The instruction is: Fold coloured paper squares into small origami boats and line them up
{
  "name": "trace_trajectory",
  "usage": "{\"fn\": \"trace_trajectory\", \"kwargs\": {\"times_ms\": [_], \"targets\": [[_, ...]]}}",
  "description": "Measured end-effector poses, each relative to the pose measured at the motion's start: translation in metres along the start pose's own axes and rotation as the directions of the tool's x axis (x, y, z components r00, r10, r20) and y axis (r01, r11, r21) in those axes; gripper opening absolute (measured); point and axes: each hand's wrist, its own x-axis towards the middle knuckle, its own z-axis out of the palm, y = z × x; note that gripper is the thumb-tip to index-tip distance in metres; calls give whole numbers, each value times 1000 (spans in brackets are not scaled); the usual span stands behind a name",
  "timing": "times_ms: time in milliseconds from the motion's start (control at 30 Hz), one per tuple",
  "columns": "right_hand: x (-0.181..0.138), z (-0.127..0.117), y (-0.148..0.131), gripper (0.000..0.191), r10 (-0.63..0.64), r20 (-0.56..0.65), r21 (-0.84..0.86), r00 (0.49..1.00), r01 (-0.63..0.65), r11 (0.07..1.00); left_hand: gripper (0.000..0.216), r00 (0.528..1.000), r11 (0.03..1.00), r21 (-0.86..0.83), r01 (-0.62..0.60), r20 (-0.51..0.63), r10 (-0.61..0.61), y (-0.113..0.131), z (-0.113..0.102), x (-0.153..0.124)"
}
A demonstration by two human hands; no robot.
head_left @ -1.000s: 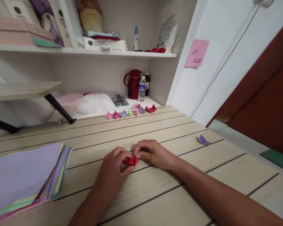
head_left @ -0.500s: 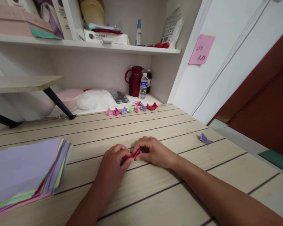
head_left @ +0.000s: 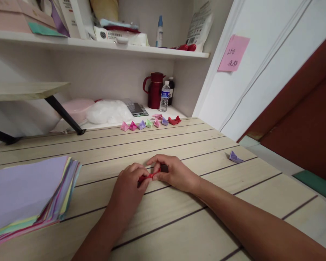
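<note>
Red folded paper (head_left: 149,176) pinched between closed fingertips of left hand (head_left: 129,186) and right hand (head_left: 175,174); may crease crooked or tear if pressed unevenly

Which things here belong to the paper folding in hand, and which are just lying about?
In use: red paper pinched between left hand and right hand; paper stack; row of folded pieces; purple folded piece.
Lying about: red jug; water bottle; pink note; white bag.
</note>
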Motion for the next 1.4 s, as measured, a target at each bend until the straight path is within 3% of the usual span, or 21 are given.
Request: {"fn": "trace_trajectory", "kwargs": {"times_ms": [100, 200, 400, 667, 800, 867, 933, 1033, 1100, 1200, 1400], "targets": [[0, -4, -7, 29, -181, -51, -194, 982, 168, 967, 44, 995, 998, -54, 37, -92, -42, -1, 0, -3], [-2, -10, -13, 24, -364, -95, -346, 926, 313, 885, 74, 978, 989, -128, 69, -185, -92, 2, -1, -5], [-4, -12, -14, 17, -469, -90, -395, 879, 400, 827, 31, 979, 937, -301, 177, -41, -199, 16, -2, -4], [-2, -10, -16, 6, -359, -132, -294, 924, 310, 904, 18, 982, 952, -271, 141, -88, -170, 16, -3, -5], [-2, -10, -18, 6, -338, -143, -273, 930, 291, 917, 22, 976, 941, -288, 175, -79, -205, 17, -5, -6], [-2, -10, -16, 17, -310, -161, -221, 937, 271, 937, 24, 965, 915, -339, 221, -60, -256, 19, -5, -6], [-1, -10, -13, 42, -247, -194, -129, 949, 224, 966, 26, 951, 862, -436, 260, -41, -307, 19, -4, -6], [2, -9, -6, 66, -60, -193, 84, 979, 78, 993, 29, 935, 784, -556, 276, -35, -353, 18, -2, -4], [3, -6, -3, 59, 68, -110, 257, 992, -37, 966, 31, 928, 764, -582, 278, -42, -370, 17, -1, -3], [4, -1, -4, 38, 103, 30, 418, 994, -106, 902, 33, 923, 756, -590, 282, -48, -381, 17, 0, -2], [3, 3, -8, 33, 88, -25, 402, 996, -71, 913, 32, 917, 748, -591, 302, -34, -398, 19, 1, -2]]}}
